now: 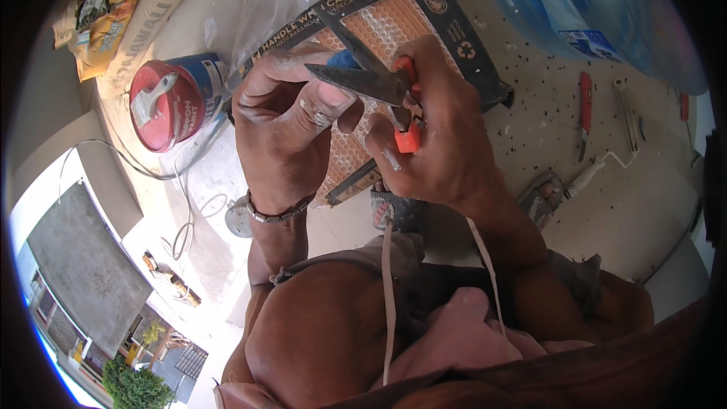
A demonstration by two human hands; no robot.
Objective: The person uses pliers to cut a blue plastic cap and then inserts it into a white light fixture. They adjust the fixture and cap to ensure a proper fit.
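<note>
Held up in front of me, my right hand grips scissors by their red-orange handles. Their dark, worn blades are spread apart and point left. My left hand, with a bracelet at the wrist, pinches a small blue piece between thumb and fingers. That piece sits at the blades, partly hidden by them and by the fingertips, so its exact kind does not show. Pale smears mark the fingers of both hands. Beneath them on the floor lies a black-edged cardboard box with orange-brown, honeycomb-patterned material and bubble wrap inside.
A red-lidded bucket with a paintbrush on top stands left, near paper sacks and a loose cable. Rightward are a clear blue water jug, a red cutter knife, a roller frame and scattered dark bits.
</note>
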